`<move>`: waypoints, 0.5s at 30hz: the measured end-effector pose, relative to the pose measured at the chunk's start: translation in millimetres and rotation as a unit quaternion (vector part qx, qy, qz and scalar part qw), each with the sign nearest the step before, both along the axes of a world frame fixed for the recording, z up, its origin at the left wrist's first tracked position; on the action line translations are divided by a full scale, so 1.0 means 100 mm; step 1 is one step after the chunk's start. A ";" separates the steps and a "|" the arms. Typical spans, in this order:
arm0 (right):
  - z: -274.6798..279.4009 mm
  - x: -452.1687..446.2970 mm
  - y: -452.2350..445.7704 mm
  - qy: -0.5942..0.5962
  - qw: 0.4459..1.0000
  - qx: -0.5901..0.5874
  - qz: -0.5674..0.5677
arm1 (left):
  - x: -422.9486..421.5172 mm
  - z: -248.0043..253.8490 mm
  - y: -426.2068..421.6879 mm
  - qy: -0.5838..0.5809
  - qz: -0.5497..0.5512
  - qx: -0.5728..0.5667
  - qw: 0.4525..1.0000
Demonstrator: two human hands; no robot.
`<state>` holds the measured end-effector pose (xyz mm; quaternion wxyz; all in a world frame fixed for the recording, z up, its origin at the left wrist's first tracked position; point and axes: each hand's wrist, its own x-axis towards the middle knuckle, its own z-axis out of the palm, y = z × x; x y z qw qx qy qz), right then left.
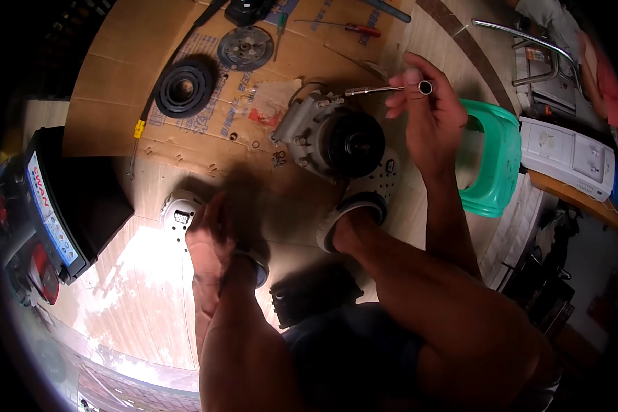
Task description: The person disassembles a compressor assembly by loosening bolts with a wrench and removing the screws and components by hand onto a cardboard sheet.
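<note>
My right hand (432, 113) grips a shiny metal socket wrench (378, 90), its round socket end turned toward me beside the thumb. The wrench's far end is over the top edge of a grey metal compressor (302, 134); I cannot tell whether they touch. A round black part (353, 144) faces up on the compressor, which rests by my right clog. My left hand (211, 237) hangs beside my left white clog (180, 209), fingers loosely bent and apart, with nothing visible in them.
On the cardboard (117, 89) lie a black pulley ring (184, 88), a metal disc (246, 48), a green-handled screwdriver (281, 24) and a red-handled screwdriver (364, 30). A green plastic basket (505, 151) stands right. A black box (316, 295) lies between my legs. The SWAN-labelled box (51, 213) is left.
</note>
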<state>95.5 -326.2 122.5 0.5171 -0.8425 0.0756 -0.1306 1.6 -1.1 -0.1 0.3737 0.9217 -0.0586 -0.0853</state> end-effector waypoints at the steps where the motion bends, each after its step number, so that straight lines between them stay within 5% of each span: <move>1: -0.04 -0.01 -0.02 0.008 1.000 0.006 -0.003 | 0.00 0.00 0.00 0.002 0.000 0.003 1.000; 10: -0.15 -0.03 -0.03 0.033 0.999 0.034 0.002 | -0.01 -0.05 0.01 -0.004 -0.005 0.008 1.000; 15: -0.13 -0.04 0.00 0.025 0.998 -0.058 0.020 | 0.00 -0.03 0.01 -0.002 -0.001 0.000 1.000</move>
